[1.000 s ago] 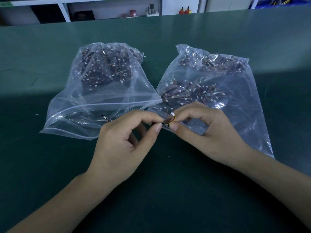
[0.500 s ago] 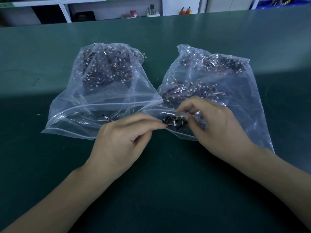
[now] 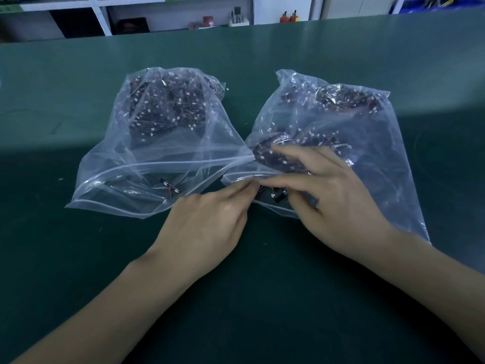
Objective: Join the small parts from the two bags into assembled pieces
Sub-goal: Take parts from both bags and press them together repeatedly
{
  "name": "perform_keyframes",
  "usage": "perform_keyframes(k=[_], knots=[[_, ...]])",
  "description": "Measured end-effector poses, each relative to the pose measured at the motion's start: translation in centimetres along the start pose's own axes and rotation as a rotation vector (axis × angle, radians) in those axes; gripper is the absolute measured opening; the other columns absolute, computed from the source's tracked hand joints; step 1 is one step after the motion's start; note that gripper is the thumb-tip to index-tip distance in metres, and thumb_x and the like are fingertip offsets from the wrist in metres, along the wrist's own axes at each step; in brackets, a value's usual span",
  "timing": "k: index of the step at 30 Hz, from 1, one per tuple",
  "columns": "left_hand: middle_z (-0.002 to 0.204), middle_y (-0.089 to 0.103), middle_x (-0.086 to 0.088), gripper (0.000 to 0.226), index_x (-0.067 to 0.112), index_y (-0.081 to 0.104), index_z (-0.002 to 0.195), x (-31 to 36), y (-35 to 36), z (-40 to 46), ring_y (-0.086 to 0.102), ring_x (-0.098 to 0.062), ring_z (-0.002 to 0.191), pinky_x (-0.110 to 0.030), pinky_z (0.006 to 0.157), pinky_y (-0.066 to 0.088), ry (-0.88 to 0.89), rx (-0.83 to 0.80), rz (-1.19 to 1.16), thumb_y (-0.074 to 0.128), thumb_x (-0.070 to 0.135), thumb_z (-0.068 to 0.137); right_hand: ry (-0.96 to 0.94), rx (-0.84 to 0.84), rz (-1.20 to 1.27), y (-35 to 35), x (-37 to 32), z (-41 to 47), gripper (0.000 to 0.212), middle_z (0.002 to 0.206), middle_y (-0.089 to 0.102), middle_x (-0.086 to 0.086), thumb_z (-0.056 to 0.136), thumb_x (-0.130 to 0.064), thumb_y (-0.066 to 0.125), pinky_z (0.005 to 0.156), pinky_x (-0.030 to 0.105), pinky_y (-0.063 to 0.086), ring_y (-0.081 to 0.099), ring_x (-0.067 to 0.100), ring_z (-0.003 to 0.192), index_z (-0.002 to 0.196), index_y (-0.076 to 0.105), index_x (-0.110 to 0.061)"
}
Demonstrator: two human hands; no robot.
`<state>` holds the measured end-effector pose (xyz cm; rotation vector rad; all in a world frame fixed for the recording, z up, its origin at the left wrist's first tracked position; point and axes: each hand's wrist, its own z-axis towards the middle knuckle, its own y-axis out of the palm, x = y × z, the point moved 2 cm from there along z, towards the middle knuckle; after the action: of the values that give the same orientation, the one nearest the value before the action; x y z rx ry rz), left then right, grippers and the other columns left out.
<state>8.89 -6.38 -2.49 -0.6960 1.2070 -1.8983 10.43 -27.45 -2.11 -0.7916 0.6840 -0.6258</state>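
Two clear plastic bags lie side by side on the green table [image 3: 262, 298], each holding several dark small boards with wires and white connectors. The left bag [image 3: 147, 164] has one loose part [image 3: 171, 186] near its open mouth. At the mouth of the right bag [image 3: 372, 158], both hands meet on a small black wired piece [image 3: 273, 196]. My left hand [image 3: 207, 224] pinches its left end with thumb and fingertips. My right hand [image 3: 333, 200] reaches into the bag's opening, with its index finger over the piece and its thumb below.
Green table surface stretches around the bags on every side. Behind the far table edge stand white shelves [image 3: 99, 14] with small items, among them two red-topped bottles [image 3: 288, 17]. A few tiny specks lie on the mat.
Both hands moved forward and slightly right, carrying the wired piece from above the table into the right bag's mouth. My right hand's fingers have stretched out over the bag.
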Motion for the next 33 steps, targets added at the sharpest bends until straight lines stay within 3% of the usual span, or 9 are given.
perform_keyframes(k=[3,7,10,12,18,23,25,29,33], knots=[[0.135,0.067,0.025,0.028,0.028,0.071,0.13,0.0,-0.6,-0.1,0.076,-0.023,0.08,-0.038,0.053,0.056,-0.021,0.053,-0.057,0.054,0.026,0.107,0.014,-0.11,-0.037,0.3,-0.2,-0.2,0.053,0.16,0.049,0.006,0.092,0.0,0.064,0.111,0.053,0.045,0.05,0.029,0.14,0.135,0.072,-0.029],[0.093,0.076,0.014,0.021,0.025,0.078,0.099,-0.4,-2.0,-0.2,0.071,-0.018,0.068,-0.035,0.051,0.053,-0.034,0.228,-0.11,0.059,0.031,0.106,0.007,-0.196,-0.031,0.3,-0.3,-0.3,0.046,0.169,0.034,0.007,0.098,-0.013,0.062,0.123,0.051,0.034,0.035,0.025,0.155,0.141,0.067,-0.028],[0.057,0.045,0.01,0.043,0.022,0.052,0.067,-1.0,-2.9,-0.4,0.046,-0.018,0.048,-0.027,0.046,0.034,-0.091,0.246,-0.045,0.054,0.037,0.108,-0.019,-0.264,-0.053,0.5,-0.5,-0.4,0.044,0.174,0.023,0.005,0.104,-0.027,0.053,0.13,0.047,0.019,0.02,0.022,0.161,0.146,0.062,-0.035],[0.051,0.034,0.009,0.048,0.021,0.039,0.065,-2.0,-3.4,-0.6,0.039,-0.023,0.044,-0.026,0.049,0.029,-0.164,0.222,0.02,0.049,0.041,0.108,-0.003,-0.303,-0.067,0.6,-0.6,-0.5,0.042,0.175,0.018,0.004,0.106,-0.034,0.048,0.132,0.043,0.011,0.013,0.019,0.162,0.146,0.06,-0.039],[0.06,0.051,-0.003,0.03,0.02,0.047,0.09,-6.2,-3.4,-1.6,0.05,-0.031,0.057,-0.041,0.06,0.042,-0.434,0.007,0.18,0.038,0.042,0.109,0.051,-0.314,-0.088,0.7,-0.4,-0.5,0.044,0.175,0.019,0.0,0.108,-0.046,0.04,0.133,0.039,0.006,0.012,0.015,0.162,0.145,0.062,-0.038],[0.075,0.066,0.002,0.021,0.037,0.066,0.117,-8.3,-4.2,-2.0,0.06,-0.032,0.076,-0.041,0.069,0.045,-0.547,-0.111,0.163,0.054,0.045,0.101,0.049,-0.304,-0.086,0.8,-0.4,-0.5,0.045,0.174,0.022,0.001,0.108,-0.049,0.039,0.132,0.037,0.005,0.013,0.015,0.162,0.144,0.063,-0.036],[0.069,0.062,0.013,0.024,0.044,0.069,0.111,-8.5,-4.3,-2.0,0.06,-0.026,0.078,-0.038,0.069,0.044,-0.573,-0.148,0.147,0.058,0.057,0.095,0.049,-0.295,-0.08,0.8,-0.4,-0.5,0.044,0.174,0.024,0.001,0.108,-0.048,0.04,0.132,0.038,0.007,0.015,0.016,0.162,0.143,0.064,-0.036],[0.087,0.072,0.009,0.036,0.052,0.068,0.117,-8.7,-4.0,-2.0,0.068,-0.027,0.097,-0.042,0.082,0.052,-0.607,-0.241,0.144,0.056,0.073,0.09,0.043,-0.282,-0.073,0.8,-0.4,-0.5,0.042,0.173,0.025,0.002,0.108,-0.047,0.043,0.132,0.041,0.01,0.017,0.017,0.161,0.141,0.066,-0.035],[0.079,0.067,0.014,0.022,0.048,0.067,0.094,-8.9,-3.9,-2.1,0.058,-0.019,0.08,-0.036,0.069,0.041,-0.603,-0.16,0.142,0.065,0.069,0.088,0.04,-0.281,-0.07,0.7,-0.4,-0.5,0.041,0.173,0.025,0.002,0.108,-0.046,0.045,0.132,0.04,0.009,0.017,0.017,0.161,0.141,0.066,-0.035]])
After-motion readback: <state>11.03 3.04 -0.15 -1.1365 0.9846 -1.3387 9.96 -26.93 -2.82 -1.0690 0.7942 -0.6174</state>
